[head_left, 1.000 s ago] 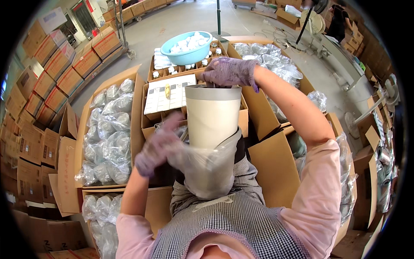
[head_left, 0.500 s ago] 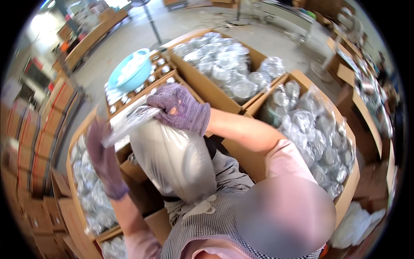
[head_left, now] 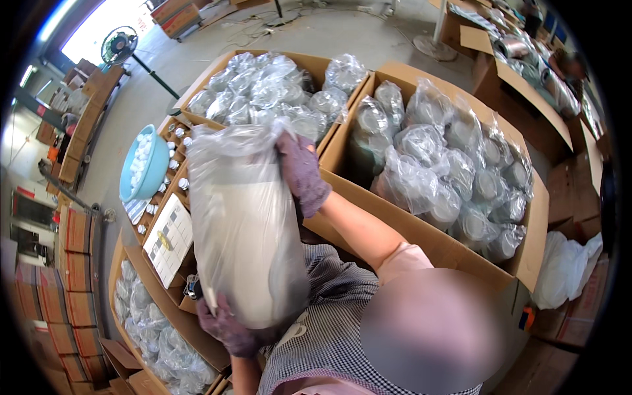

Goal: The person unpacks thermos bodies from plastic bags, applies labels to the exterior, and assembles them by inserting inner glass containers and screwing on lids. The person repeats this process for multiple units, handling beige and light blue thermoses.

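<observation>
A large pale cylinder [head_left: 247, 243] in a loose clear plastic bag [head_left: 230, 148] leans across my lap, its exact kind unclear through the film. My gloved right hand [head_left: 305, 172] grips the bag at its upper right edge, thumb hooked near the gathered plastic. Down at the lower left end, my gloved left hand [head_left: 227, 326] clasps the wrapped cylinder from the side. Both purple gloves look worn. A white sheet with a printed grid [head_left: 169, 240] lies just left of the cylinder.
Open cartons of bagged clear items stand ahead [head_left: 197, 105], at right [head_left: 421, 217] and at lower left [head_left: 155, 280]. A blue basin [head_left: 153, 164] of small white pieces rests on a divided carton with silvery-capped items. A fan [head_left: 120, 45] stands beyond.
My left hand has come down from beside the bag's top to grip the cylinder's lower end. My right hand has shifted to the bag's upper right edge. The view has turned right.
</observation>
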{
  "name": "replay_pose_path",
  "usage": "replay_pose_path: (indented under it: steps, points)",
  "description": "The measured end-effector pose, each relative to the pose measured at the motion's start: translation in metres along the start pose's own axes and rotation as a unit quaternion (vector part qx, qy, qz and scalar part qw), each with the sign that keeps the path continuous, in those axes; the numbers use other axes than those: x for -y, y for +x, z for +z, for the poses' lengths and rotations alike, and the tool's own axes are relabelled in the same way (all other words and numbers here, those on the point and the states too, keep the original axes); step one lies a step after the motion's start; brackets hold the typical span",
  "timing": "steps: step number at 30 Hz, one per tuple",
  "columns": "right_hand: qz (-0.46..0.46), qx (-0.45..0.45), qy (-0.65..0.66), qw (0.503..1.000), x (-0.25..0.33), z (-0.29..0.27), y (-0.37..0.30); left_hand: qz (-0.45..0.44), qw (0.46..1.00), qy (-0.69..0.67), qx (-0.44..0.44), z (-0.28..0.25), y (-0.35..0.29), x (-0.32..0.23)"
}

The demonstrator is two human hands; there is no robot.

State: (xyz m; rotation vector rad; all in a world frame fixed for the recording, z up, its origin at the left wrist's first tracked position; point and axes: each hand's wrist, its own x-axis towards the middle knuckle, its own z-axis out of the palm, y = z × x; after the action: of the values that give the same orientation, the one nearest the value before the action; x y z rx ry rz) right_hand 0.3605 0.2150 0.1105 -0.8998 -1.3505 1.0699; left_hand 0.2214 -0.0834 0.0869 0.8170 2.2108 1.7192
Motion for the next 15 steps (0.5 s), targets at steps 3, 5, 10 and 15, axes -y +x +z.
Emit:
replay_pose_path:
  steps: [3,5,10,15]
  points:
    - [-0.006,-0.104,0.104,0.989,-0.048,-0.038,-0.01,0.12,0.985,-0.096,0.08,0.0,0.06,0.004]
    - [-0.08,-0.17,0.006,0.982,-0.058,-0.064,-0.02,0.164,0.979,0.097,0.07,0.022,0.086,-0.03]
    - [-0.264,-0.154,-0.399,0.864,-0.116,-0.135,-0.056,0.422,0.864,0.201,0.185,0.143,0.145,-0.12]
    - [0.144,0.17,-0.573,0.789,-0.118,-0.156,-0.055,0.732,0.582,0.219,0.279,0.266,0.153,-0.163]
